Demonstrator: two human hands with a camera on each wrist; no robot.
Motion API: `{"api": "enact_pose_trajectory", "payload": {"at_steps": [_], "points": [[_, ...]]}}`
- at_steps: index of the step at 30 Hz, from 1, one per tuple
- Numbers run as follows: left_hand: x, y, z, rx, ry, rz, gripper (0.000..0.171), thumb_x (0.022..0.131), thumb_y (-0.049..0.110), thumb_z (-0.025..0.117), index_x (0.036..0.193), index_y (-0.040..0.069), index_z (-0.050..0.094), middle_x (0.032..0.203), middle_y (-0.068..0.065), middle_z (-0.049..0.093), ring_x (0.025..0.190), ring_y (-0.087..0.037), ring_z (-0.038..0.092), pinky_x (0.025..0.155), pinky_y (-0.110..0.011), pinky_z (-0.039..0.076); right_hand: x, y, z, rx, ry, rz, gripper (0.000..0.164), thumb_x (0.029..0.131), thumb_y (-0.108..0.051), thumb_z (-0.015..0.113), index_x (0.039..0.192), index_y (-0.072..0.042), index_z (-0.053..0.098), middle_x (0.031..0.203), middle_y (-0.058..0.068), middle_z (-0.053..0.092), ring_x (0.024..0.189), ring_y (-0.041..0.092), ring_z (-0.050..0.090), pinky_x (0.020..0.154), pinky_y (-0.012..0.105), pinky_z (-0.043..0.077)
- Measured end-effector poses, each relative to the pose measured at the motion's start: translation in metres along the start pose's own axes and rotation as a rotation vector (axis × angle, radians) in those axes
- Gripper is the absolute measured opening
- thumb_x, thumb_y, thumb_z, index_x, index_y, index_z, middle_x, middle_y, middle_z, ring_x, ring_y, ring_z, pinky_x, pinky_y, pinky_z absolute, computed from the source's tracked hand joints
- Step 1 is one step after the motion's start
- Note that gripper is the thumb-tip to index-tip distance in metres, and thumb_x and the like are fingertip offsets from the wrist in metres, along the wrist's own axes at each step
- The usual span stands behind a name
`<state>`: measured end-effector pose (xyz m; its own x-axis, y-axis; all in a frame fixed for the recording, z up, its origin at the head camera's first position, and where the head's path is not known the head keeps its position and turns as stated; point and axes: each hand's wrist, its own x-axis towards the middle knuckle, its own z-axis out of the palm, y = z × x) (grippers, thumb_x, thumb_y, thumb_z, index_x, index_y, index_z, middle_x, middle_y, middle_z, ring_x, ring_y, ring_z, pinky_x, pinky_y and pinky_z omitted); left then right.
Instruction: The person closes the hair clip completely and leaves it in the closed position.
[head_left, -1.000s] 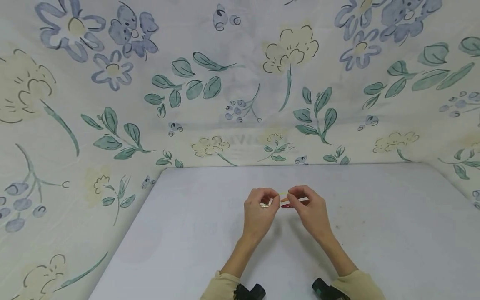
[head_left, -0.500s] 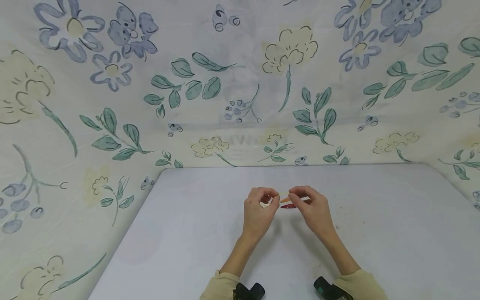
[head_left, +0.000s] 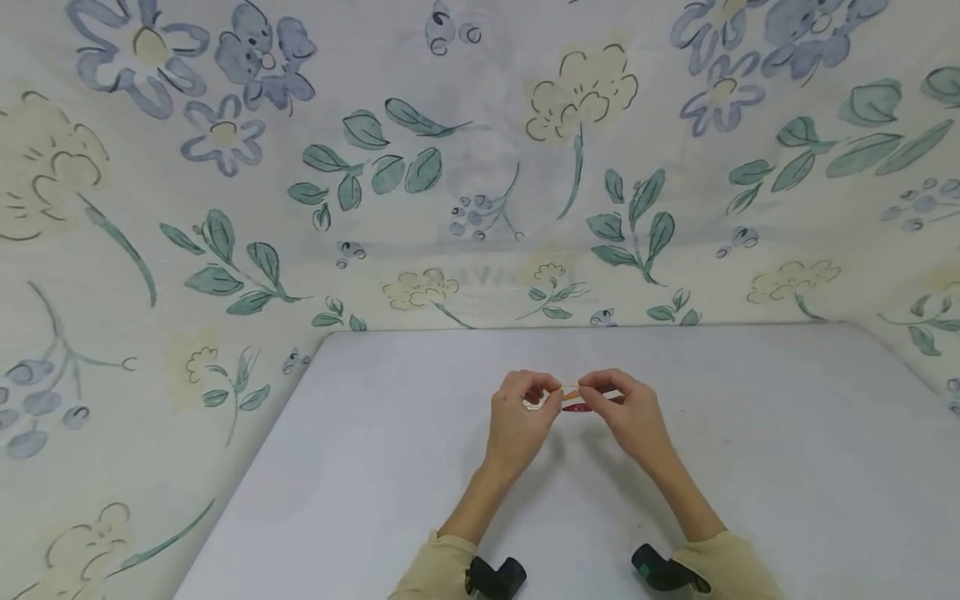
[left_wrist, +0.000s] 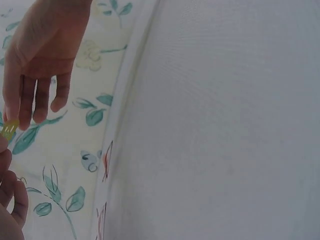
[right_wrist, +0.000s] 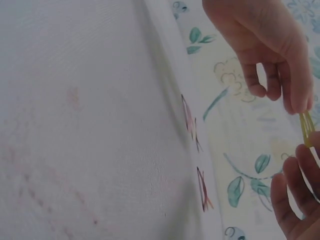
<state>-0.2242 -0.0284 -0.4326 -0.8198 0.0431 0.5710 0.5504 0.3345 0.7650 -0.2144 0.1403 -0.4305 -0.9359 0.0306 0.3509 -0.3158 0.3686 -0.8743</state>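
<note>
In the head view, my left hand [head_left: 521, 425] and right hand [head_left: 630, 421] meet over the far middle part of the table. Their fingertips pinch a small yellow hair clip [head_left: 570, 386] from opposite ends. Long slits run through this clip [right_wrist: 307, 128], as the right wrist view shows. Right behind the fingers, the head view has an orange clip [head_left: 572, 395] and a dark red one [head_left: 577, 408] with light specks, both partly covered by my right hand. Something pale [head_left: 533, 406] shows through the gap between my left thumb and fingers.
A white table [head_left: 360, 467] spreads under both hands, its far edge against a floral cloth [head_left: 480, 167] that hangs behind and at the sides. Dark wrist cameras [head_left: 497, 577] sit at the cuffs of the beige sleeves [head_left: 438, 571].
Both hands keep their pinch on the yellow clip, and a little more of it shows between the fingertips. My right hand has shifted slightly to the right, uncovering more of the red clip.
</note>
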Motion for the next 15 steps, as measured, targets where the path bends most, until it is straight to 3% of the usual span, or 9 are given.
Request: {"api": "enact_pose_trajectory", "payload": {"at_steps": [7,15], "points": [[0.014,-0.006,-0.001,0.099,-0.080,0.123,0.002,0.084,0.004,0.069,0.084,0.006,0.070,0.081,-0.004,0.065,0.075,-0.021,0.056,0.067,-0.027,0.050,0.007,0.001,-0.010,-0.086,-0.121,-0.028,0.011,0.093,-0.013,0.068,0.101,-0.005,0.070,0.095,0.006,0.071,0.090,0.020,0.062,0.074,0.027,0.052],[0.018,-0.008,-0.004,0.225,-0.244,0.067,0.006,0.085,0.007,0.072,0.088,0.012,0.071,0.084,0.002,0.066,0.084,-0.021,0.057,0.073,-0.027,0.049,0.012,0.004,-0.017,-0.143,-0.193,0.002,0.009,0.092,-0.011,0.069,0.099,-0.007,0.069,0.095,0.005,0.070,0.088,0.020,0.060,0.076,0.031,0.051]]}}
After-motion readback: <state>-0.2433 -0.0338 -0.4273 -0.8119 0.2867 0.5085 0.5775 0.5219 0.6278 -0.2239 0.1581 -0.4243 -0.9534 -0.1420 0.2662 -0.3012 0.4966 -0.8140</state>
